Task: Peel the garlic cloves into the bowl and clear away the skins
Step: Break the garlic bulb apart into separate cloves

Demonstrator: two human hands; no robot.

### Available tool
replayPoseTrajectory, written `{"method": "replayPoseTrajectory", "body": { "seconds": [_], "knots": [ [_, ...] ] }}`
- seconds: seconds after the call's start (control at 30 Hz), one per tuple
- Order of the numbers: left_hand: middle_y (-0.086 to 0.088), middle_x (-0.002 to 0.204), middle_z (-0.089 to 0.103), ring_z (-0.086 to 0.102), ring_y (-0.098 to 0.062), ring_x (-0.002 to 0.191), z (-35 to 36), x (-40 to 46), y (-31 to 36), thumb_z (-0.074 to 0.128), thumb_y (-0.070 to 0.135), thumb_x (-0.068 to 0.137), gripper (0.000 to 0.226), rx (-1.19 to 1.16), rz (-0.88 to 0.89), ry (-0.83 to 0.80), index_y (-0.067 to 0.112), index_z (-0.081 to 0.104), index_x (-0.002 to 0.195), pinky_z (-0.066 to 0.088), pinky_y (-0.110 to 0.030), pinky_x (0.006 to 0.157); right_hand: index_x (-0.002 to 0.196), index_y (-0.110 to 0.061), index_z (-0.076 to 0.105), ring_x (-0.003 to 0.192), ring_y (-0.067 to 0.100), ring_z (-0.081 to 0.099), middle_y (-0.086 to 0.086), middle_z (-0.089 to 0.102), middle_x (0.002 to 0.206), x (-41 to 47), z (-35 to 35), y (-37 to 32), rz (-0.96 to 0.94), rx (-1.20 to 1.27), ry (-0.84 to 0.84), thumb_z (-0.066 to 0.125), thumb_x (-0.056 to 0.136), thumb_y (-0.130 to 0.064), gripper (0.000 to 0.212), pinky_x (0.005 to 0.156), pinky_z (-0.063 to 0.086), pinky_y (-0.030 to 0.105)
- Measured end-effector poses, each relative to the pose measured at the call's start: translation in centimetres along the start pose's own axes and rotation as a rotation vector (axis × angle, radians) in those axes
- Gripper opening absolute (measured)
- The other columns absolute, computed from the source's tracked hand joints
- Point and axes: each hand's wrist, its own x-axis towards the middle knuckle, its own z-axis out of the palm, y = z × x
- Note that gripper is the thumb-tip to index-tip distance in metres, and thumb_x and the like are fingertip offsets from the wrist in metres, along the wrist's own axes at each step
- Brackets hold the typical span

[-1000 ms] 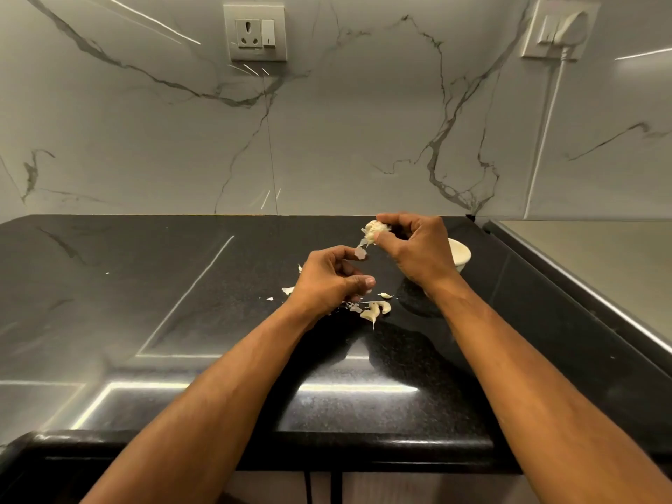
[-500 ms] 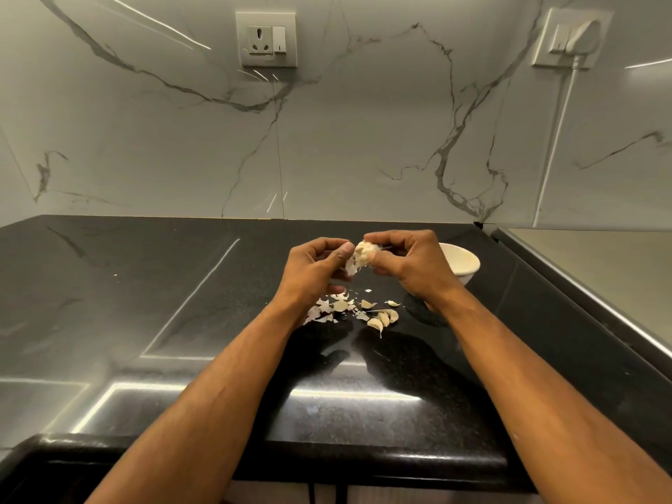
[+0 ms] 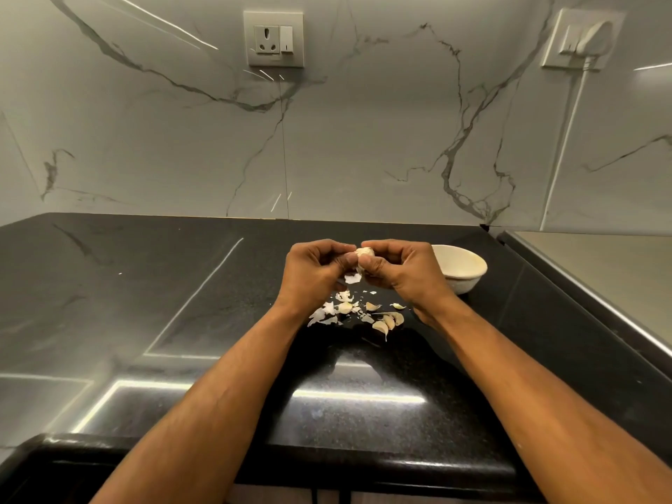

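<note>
Counter: black, glossy; marble wall behind. Left hand raised above it, fingers curled, thumb and fingertips pinching at the garlic from its left side. A skin flake hangs just below the pinch. Right hand grips the garlic from the right; both hands meet on it, above the counter. Beneath: skins scattered left, loose cloves right of them. Bowl sits behind the right hand; contents not visible.

Risks, judged: papery skins may drift or stick to fingers; a freed clove may slip and land among the skins rather than in the bowl.
</note>
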Motion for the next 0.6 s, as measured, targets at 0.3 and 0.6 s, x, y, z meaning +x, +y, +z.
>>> {"method": "replayPoseTrajectory", "body": {
  "seconds": [0.3, 0.6],
  "knots": [
    [-0.003, 0.083, 0.073, 0.072, -0.014, 0.073, 0.9, 0.0, -0.6, 0.068, 0.0, 0.086, 0.013, 0.222, 0.209, 0.118, 0.005, 0.075, 0.097, 0.062, -0.034, 0.067, 0.093, -0.012, 0.073, 0.081, 0.022, 0.072, 0.01, 0.075, 0.086, 0.0, 0.6, -0.1, 0.003, 0.041, 0.074, 0.076, 0.079, -0.005, 0.016, 0.081, 0.06, 0.042],
    [-0.003, 0.079, 0.074, 0.07, -0.014, 0.069, 1.3, -0.1, -0.7, 0.068, 0.01, 0.083, 0.012, 0.292, 0.298, 0.276, 0.006, 0.076, 0.091, 0.06, -0.039, 0.064, 0.093, -0.01, 0.073, 0.08, 0.021, 0.073, 0.009, 0.075, 0.085, -0.4, 1.2, -0.6, 0.018, 0.132, 0.097, 0.079, 0.068, -0.015, 0.026, 0.077, 0.061, 0.036]
  ]
}}
